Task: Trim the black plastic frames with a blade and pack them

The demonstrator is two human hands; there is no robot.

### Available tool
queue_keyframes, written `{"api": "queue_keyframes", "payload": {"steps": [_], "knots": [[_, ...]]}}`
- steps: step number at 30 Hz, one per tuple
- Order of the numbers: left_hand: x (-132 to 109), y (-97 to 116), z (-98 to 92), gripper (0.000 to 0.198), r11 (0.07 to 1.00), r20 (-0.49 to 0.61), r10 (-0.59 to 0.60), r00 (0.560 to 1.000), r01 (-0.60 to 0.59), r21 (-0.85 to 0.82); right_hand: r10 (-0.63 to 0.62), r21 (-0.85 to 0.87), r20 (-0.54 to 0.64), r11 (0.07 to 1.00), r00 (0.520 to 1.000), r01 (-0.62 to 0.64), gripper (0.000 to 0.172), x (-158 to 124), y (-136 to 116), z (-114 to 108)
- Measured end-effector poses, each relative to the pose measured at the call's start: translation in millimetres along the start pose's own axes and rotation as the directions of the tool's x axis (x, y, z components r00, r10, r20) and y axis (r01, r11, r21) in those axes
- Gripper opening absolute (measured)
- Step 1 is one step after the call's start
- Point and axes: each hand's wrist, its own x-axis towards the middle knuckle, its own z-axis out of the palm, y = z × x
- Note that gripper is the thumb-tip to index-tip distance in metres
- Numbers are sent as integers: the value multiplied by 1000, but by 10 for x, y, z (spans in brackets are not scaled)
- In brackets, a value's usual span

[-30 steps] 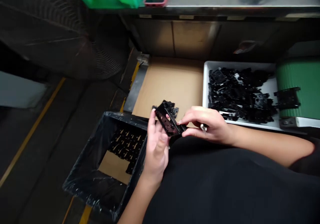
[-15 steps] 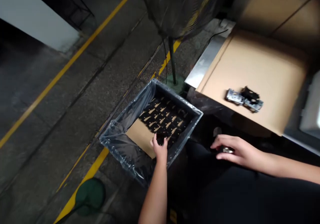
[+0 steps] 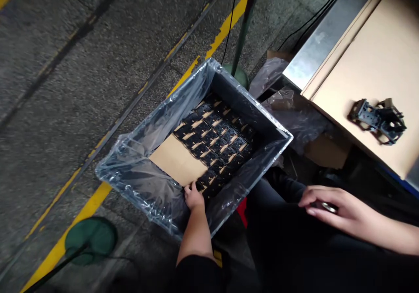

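Note:
My left hand (image 3: 194, 195) reaches down into a black crate (image 3: 258, 114) lined with clear plastic. Its fingers are curled onto a black plastic part at the near end of the rows of black parts (image 3: 218, 138). These rows lie on a brown cardboard sheet (image 3: 175, 162) that covers the crate's bottom, and part of the sheet is bare. My right hand (image 3: 330, 208) rests flat on my dark lap with its fingers stretched out, wearing a ring and holding nothing.
A cardboard-covered table (image 3: 376, 57) at the right carries a small cluster of black parts (image 3: 378, 118). A stand pole (image 3: 245, 18) rises behind the crate. A green round base (image 3: 88, 238) sits on the floor beside a yellow line (image 3: 78, 214). Crumpled plastic (image 3: 291, 105) lies under the table.
My head has tipped further down toward the crate. My left hand has moved to the near corner of the rows with the part. The right hand stays on my lap.

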Motion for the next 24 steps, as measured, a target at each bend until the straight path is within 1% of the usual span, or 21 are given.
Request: {"api": "queue_keyframes", "payload": {"steps": [2,3,4,5,7,8,9,11,13,14,16,17,18,19,21,22,23,24], "knots": [[19,8,-5,36,1000,15,23,1000,-23,7,-77,36,-36,996,996,78,33,44,-24,-3],[20,25,-12,36,999,14,28,1000,-28,15,-75,44,-37,996,997,77,33,59,-49,-15],[19,51,-21,36,999,10,27,1000,-27,29,-31,42,-23,999,999,32,30,68,-81,-34],[17,85,-33,36,999,4,21,1000,-21,45,46,31,2,998,999,-46,25,71,-115,-58],[17,189,-64,37,997,-14,-1,1000,2,81,218,2,59,976,974,-219,17,61,-174,-116],[21,266,-81,38,995,-27,-13,1000,16,97,272,-5,76,962,959,-272,16,49,-193,-147],[28,363,-94,38,994,-46,-21,999,26,109,295,-2,81,955,952,-296,16,33,-203,-177],[47,639,-97,40,993,-101,-9,995,20,116,265,23,52,963,963,-267,18,-13,-199,-241],[57,1049,-44,42,995,-157,60,986,-46,93,220,46,-5,974,975,-220,19,-78,-170,-319],[44,1313,10,44,992,-178,119,977,-108,72,188,56,-49,981,981,-185,18,-118,-150,-370],[-52,1958,181,43,958,-176,285,942,-287,14,93,63,-162,994,982,-84,13,-217,-107,-498],[-147,2332,298,42,918,-148,389,909,-396,-19,28,57,-231,998,973,-16,10,-278,-87,-575],[-276,2729,434,39,860,-101,501,859,-508,-53,-7,50,-282,999,959,22,10,-349,-70,-660],[-436,3139,587,37,784,-33,614,789,-614,-89,-35,42,-331,998,943,52,10,-429,-56,-750],[-815,3951,937,33,617,112,787,607,-776,-130,-53,38,-409,996,911,75,10,-620,-32,-939],[-1014,4329,1126,32,540,182,838,515,-831,-134,-59,39,-446,996,893,85,8,-727,-22,-1036],[-1203,4675,1316,34,472,247,867,433,-873,-127,-61,42,-478,995,876,92,7,-842,-10,-1134],[-1373,4984,1502,42,414,308,878,365,-904,-109,-60,47,-506,994,860,97,6,-963,3,-1232]]}}
